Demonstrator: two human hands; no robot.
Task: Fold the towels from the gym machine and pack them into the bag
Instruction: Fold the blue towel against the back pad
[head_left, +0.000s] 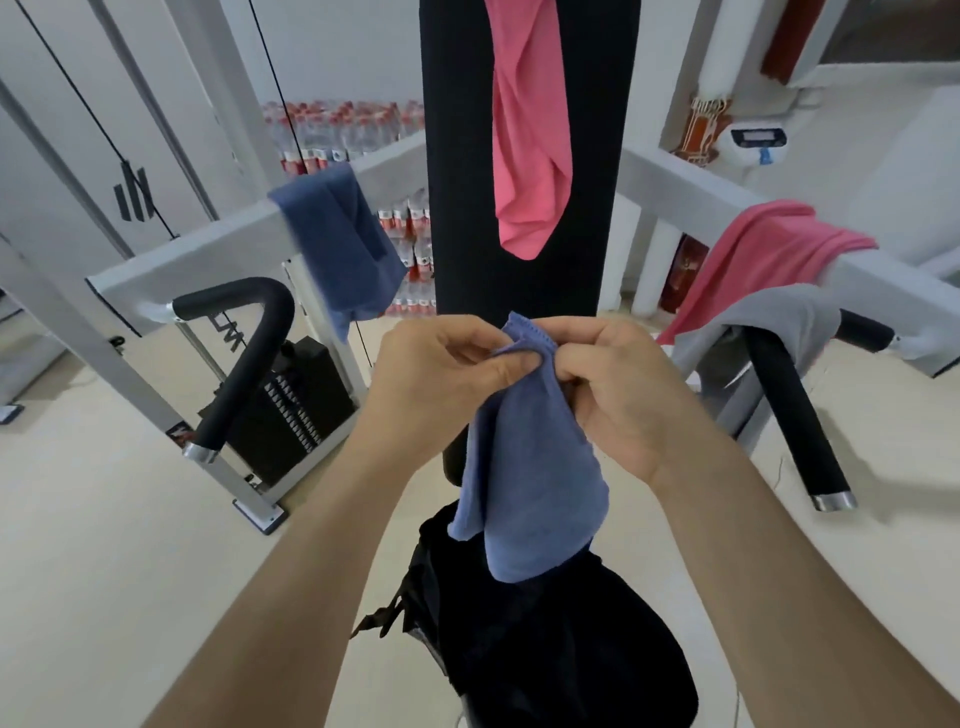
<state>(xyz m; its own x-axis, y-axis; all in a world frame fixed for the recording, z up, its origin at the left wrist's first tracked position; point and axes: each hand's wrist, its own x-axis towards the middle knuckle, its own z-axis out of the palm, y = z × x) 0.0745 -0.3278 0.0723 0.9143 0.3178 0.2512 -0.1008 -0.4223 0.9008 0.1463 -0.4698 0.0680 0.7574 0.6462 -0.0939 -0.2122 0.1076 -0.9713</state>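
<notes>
Five towels: two blue, the held blue towel (524, 457) and the hanging blue towel (337, 239); two pink, the backrest pink towel (530, 130) and the side pink towel (753, 249); one grey towel (769, 322); two hands, left hand (441, 379) and right hand (628, 384); one black bag (467, 597); two padded handles (both black), left handle (244, 358) and right handle (795, 415); one weight stack (296, 405); the water bottles (343, 130) are too blurred to count.
</notes>
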